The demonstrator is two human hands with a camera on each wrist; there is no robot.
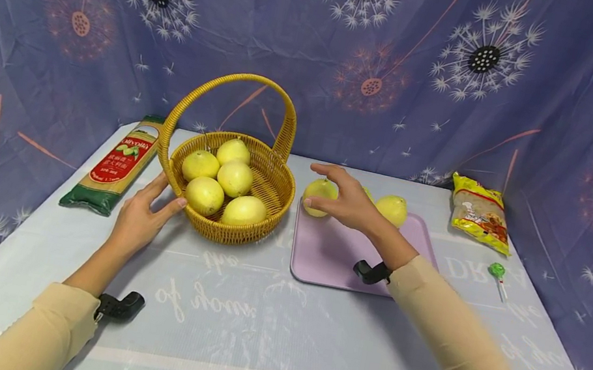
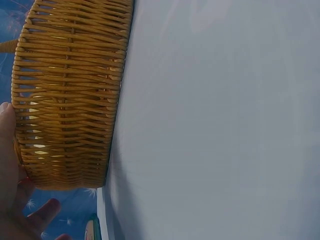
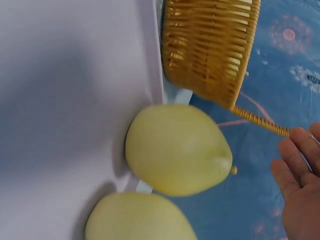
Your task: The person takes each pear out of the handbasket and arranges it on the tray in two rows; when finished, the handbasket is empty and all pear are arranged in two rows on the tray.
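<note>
A yellow wicker basket (image 1: pixel 228 232) with a tall handle holds several pale yellow round fruits (image 1: pixel 235 178). At its left side my left hand (image 1: pixel 137 223) rests with fingers spread, thumb tip right at the rim. My right hand (image 1: pixel 353 203) hovers over the back of a lilac tray (image 1: pixel 329 270), thumb and fingers apart and nothing between them. Below and beyond that hand a fruit (image 1: pixel 318 199) sits at the tray's back left. Another fruit (image 1: pixel 392 209) lies to its right, with a third partly hidden behind the hand. A short stem shows on the nearer fruit (image 3: pixel 180 150).
Left of the basket lies a red and green pasta packet (image 1: pixel 118 163). At the back right is a yellow snack bag (image 1: pixel 480 214), with a green lollipop (image 1: pixel 497 273) in front of it. A blue patterned curtain (image 1: pixel 320 50) closes off the table's back and sides.
</note>
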